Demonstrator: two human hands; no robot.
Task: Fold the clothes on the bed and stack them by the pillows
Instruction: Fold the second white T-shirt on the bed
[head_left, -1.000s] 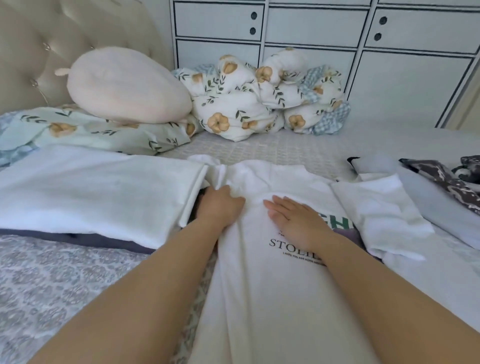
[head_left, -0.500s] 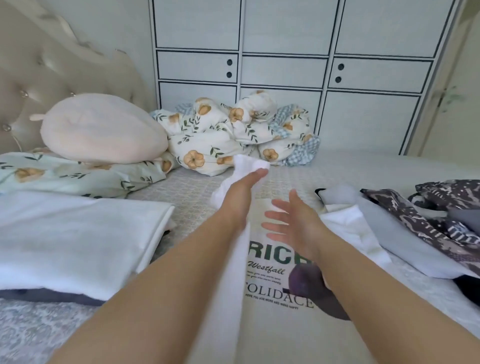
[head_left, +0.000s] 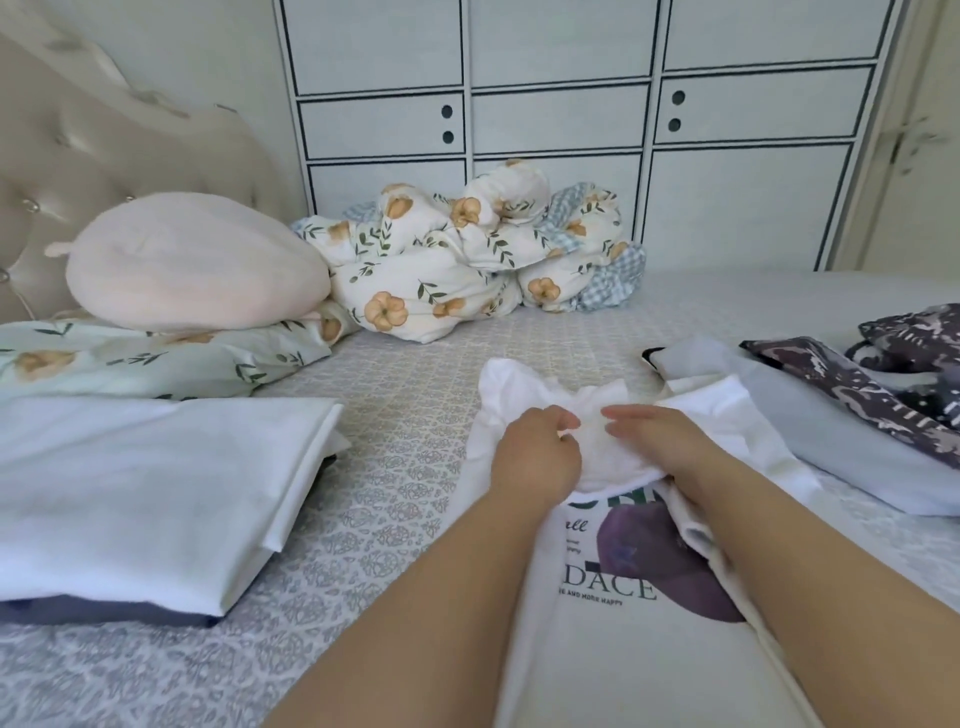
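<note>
Left hand (head_left: 535, 457) gripped bunched fabric of the white T-shirt (head_left: 597, 649); right hand (head_left: 670, 447) lay on it, fingers straight. Folded cloth hid the print's top.

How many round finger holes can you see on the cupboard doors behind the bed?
4. Two sit one above the other on the middle-left door, two likewise on the right door. Others may lie outside the view.
</note>
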